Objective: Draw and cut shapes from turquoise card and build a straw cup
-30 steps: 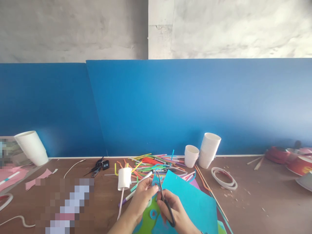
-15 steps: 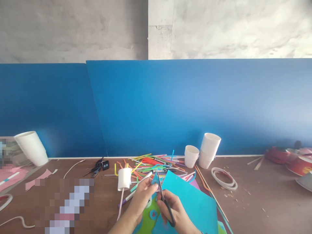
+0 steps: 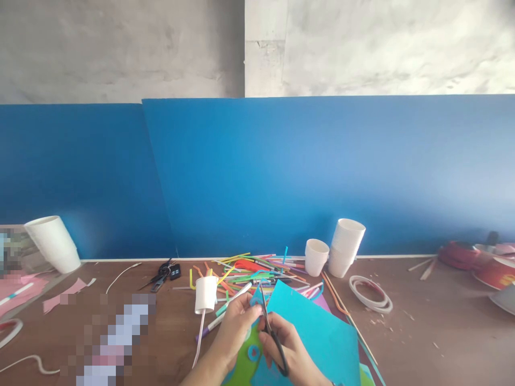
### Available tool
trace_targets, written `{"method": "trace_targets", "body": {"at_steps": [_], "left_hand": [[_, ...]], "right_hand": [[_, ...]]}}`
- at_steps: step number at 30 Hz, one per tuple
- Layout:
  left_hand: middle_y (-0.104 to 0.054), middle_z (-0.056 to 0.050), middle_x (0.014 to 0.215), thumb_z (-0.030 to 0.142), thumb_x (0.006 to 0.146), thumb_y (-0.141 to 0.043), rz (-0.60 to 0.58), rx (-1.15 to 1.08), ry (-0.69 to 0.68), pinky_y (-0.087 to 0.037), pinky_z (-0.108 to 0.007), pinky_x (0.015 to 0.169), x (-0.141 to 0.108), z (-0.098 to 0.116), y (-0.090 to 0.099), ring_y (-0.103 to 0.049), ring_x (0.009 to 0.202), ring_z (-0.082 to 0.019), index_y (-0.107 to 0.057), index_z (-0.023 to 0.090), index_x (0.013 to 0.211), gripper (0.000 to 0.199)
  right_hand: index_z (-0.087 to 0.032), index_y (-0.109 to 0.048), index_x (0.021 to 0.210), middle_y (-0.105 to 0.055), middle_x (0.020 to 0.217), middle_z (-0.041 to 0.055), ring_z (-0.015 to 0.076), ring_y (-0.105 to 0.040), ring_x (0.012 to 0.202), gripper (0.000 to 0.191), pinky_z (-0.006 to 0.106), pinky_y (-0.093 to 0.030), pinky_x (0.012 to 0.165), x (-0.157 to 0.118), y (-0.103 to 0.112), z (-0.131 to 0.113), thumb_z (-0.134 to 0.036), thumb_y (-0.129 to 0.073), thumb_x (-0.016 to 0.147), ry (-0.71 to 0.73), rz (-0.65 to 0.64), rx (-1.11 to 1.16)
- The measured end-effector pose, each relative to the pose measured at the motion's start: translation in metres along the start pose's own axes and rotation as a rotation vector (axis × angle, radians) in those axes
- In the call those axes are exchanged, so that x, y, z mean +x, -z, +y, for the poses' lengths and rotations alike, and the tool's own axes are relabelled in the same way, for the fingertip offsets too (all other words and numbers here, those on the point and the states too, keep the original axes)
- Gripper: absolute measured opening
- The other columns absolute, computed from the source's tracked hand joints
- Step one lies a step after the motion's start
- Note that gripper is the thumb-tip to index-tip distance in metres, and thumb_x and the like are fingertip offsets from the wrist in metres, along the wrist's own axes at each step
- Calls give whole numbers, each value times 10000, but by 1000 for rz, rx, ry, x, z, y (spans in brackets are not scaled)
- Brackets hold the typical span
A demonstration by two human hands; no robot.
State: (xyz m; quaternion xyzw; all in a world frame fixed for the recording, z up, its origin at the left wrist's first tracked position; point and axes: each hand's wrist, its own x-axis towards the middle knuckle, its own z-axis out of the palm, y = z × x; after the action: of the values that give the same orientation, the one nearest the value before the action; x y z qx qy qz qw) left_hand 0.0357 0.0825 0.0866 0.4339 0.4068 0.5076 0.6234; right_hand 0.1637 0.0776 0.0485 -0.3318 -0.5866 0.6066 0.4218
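Note:
Between the thumb and fingers of my left hand [image 3: 236, 328] is a small blue paper piece [image 3: 256, 296]. My right hand [image 3: 285, 343] grips black-handled scissors [image 3: 275, 338], whose blades point up beside that piece. Under my hands lie a large turquoise sheet [image 3: 314, 327] and green paper [image 3: 247, 364] with a small blue ring [image 3: 253, 352] on it. A white cup with straws attached [image 3: 205, 295] lies left of my left hand.
Colourful straws [image 3: 257, 271] are heaped behind my hands. White cups stand stacked [image 3: 346, 246] at the back, with a shorter stack [image 3: 316, 257] beside them. Tape rolls [image 3: 370, 294] lie to the right, keys [image 3: 163, 273] to the left. Red bowls [image 3: 497, 274] sit far right.

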Motion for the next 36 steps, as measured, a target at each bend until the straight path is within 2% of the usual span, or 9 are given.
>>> {"method": "trace_targets", "body": {"at_steps": [7, 11, 16, 31, 36], "left_hand": [[-562, 19, 607, 362, 673, -653, 1, -11, -8, -409, -241, 544, -1, 1, -2, -530, 559, -127, -560, 173, 691, 211], [-592, 4, 654, 338, 687, -649, 0, -3, -26, -417, -253, 615, 0, -1, 1, -542, 622, -137, -574, 169, 710, 186], [-622, -19, 742, 306, 707, -630, -54, -14, -65, -396, -262, 706, 1, 1, 5, -531, 705, -140, -595, 157, 764, 164], [-591, 8, 689, 357, 616, -719, -111, 69, -2, -371, -249, 687, 13, -2, 26, -509, 664, -126, -587, 171, 695, 241], [-639, -23, 814, 350, 705, -640, -53, 77, -27, -395, -285, 794, 8, -4, 20, -560, 828, -180, -620, 178, 835, 216]], "right_hand": [[-171, -475, 748, -429, 469, -92, 34, -339, 358, 393, 153, -277, 355, 0, 0, -1, -537, -617, 763, 7, 7, -31], [-170, -475, 740, -425, 481, -89, 35, -344, 363, 410, 157, -291, 365, 1, 2, 2, -557, -608, 759, 14, 14, -48], [-168, -487, 742, -416, 475, -92, 34, -339, 358, 395, 156, -275, 358, 1, 3, 5, -544, -604, 769, 8, 9, -51], [-176, -490, 730, -411, 451, -103, 30, -327, 312, 441, 152, -240, 306, 1, 2, 3, -594, -627, 706, -79, 0, -39], [-175, -483, 732, -403, 435, -105, 34, -334, 323, 444, 152, -259, 328, 2, 1, 3, -599, -613, 715, -63, 25, -59]]}}
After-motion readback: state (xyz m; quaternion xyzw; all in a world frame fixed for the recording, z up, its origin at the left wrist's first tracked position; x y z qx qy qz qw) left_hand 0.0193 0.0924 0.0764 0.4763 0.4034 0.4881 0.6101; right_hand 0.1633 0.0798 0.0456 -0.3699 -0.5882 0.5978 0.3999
